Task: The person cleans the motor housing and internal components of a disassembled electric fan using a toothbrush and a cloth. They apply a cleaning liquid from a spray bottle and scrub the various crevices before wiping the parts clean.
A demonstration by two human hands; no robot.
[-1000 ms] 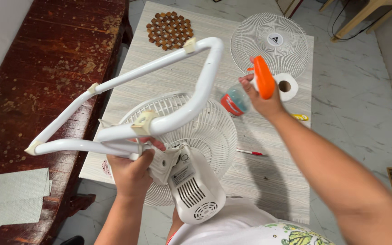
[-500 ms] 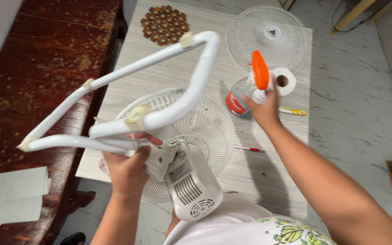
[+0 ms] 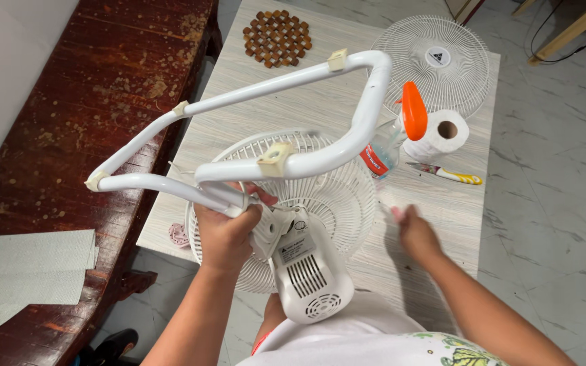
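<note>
Head view looks down on a white electric fan held upside down at the near edge of the pale wood-grain bench. Its left hand has the fingers closed tight around the neck where the white tubular stand joins the motor housing. The stand loops up and away from the hand, with small beige foot pads along the tube, while the rear grille faces down toward the bench and the vented housing points back at the person's body. The right hand is out over the bench to the right of the grille, blurred, holding nothing that can be made out — whether its fingers are open or curled cannot be told. Beyond it stands a clear spray bottle with an orange trigger head, partly behind the stand's tube. Just right of the bottle lies a roll of white tissue, with a yellow-handled tool nearer the camera. The loose front grille lies flat at the far right corner, and a brown lattice trivet sits at the far left. A dark red wooden sideboard runs along the left — folded grey cloths rest on its near end.
</note>
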